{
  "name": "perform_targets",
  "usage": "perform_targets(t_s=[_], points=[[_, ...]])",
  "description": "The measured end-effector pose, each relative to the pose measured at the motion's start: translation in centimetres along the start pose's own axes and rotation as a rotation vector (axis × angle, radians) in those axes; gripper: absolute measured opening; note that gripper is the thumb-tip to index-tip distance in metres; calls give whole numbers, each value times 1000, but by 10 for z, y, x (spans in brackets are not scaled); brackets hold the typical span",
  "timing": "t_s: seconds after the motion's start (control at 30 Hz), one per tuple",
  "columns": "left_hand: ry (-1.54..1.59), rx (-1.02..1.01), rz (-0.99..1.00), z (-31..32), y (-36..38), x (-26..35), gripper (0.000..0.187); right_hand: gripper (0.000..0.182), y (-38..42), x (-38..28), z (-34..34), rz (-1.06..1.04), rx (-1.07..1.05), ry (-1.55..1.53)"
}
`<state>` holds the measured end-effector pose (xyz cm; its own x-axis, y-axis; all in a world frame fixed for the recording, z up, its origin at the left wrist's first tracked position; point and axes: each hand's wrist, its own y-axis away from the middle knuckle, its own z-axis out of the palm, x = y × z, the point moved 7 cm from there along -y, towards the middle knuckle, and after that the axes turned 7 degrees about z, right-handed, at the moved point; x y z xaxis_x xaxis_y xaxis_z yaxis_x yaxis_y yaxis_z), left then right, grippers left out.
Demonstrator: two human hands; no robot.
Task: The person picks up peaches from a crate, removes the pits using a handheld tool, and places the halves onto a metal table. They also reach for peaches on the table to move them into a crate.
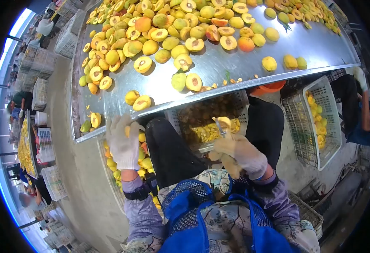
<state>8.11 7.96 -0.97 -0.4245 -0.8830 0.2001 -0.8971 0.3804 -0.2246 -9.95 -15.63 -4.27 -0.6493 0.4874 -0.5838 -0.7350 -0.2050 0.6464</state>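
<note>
My left hand (124,143), in a pale glove, is over the left crate (115,185) of yellow peaches, by the table edge. Its fingers are stretched out, and a yellow-orange patch of fruit shows between them. Closed in front of my lap, my gloved right hand (246,155) grips a small metal-bladed tool (219,126). A yellow peach piece (225,121) is at the tool's tip. Below that, between my knees, a crate (206,147) holds yellow scraps and brown stones. Halved and whole peaches (159,34) are heaped on the metal table (239,95).
At right, a tilted crate (328,126) holds more peaches, beside another person's gloved hand (359,78). An orange container (267,87) is under the table edge. Stacked crates (37,61) and other people at a table (25,147) are on the left.
</note>
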Motion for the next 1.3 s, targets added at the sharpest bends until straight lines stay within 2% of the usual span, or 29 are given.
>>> perform_targets(t_s=[0.03,0.1,0.13,0.2,0.23,0.27,0.3,0.33,0.37,0.4,0.47,0.53,0.57,0.6,0.63,0.67,0.7,0.73,0.8,0.83,1.0,1.07,1.1,1.13,1.2,1.23,1.3], points=[[-4,5,3,0,-8,10,43,37,-4,-4,3,40,58,82],[694,-105,-81,29,-32,47,49,37,-3,-3,8,120,96,132],[771,-178,-59,53,-47,61,54,37,-6,2,9,119,99,134],[511,-260,140,81,-76,95,68,34,-11,-3,10,-114,106,282],[423,-318,188,105,-87,105,68,34,-7,-9,11,-116,110,283],[426,-318,190,114,-97,104,68,33,-1,-12,12,-24,104,261],[660,-379,72,119,-105,104,67,31,3,-12,11,66,100,240],[893,-442,-46,124,-108,107,65,31,4,-13,9,63,109,238],[1200,-416,-243,126,-102,101,59,31,6,-13,7,32,115,248],[1387,-402,-310,101,-96,112,55,32,6,-14,7,1,120,256],[1680,-380,-174,69,-80,129,53,32,1,-11,4,47,169,325],[1439,-488,1,40,-49,152,49,33,-1,-11,6,96,210,398],[1365,-627,140,37,-36,164,46,34,2,-17,10,90,224,452],[1313,-550,-60,41,-34,153,46,35,4,-20,12,82,239,507],[1444,-483,-159,47,-31,143,46,27,1,-14,9,28,296,441],[1574,-409,-257,53,-29,133,47,27,5,-11,8,29,294,443],[1659,-407,-283,49,-26,133,48,21,12,-18,9,-146,266,449],[1656,-409,-284,44,-23,134,48,15,19,-26,12,-321,240,450],[1854,-532,-304,38,-14,147,55,15,18,-23,15,-383,218,478],[1888,-528,-307,41,-9,153,61,17,18,-24,19,-444,194,511],[2054,-510,-288,31,1,164,72,28,22,-25,24,-433,221,601],[1886,-415,-166,26,2,164,80,30,22,-24,25,-447,234,650],[1868,-441,-147,21,4,166,89,32,23,-26,26,-503,256,737],[1868,-439,-148,22,5,164,89,33,25,-27,29,-558,277,825],[2119,-568,-147,22,9,167,88,33,27,-28,32,-611,277,840],[2119,-567,-148,20,9,167,88,33,29,-29,34,-662,281,853],[2082,-632,-345,23,12,167,96,33,29,-26,34,-655,283,830]])
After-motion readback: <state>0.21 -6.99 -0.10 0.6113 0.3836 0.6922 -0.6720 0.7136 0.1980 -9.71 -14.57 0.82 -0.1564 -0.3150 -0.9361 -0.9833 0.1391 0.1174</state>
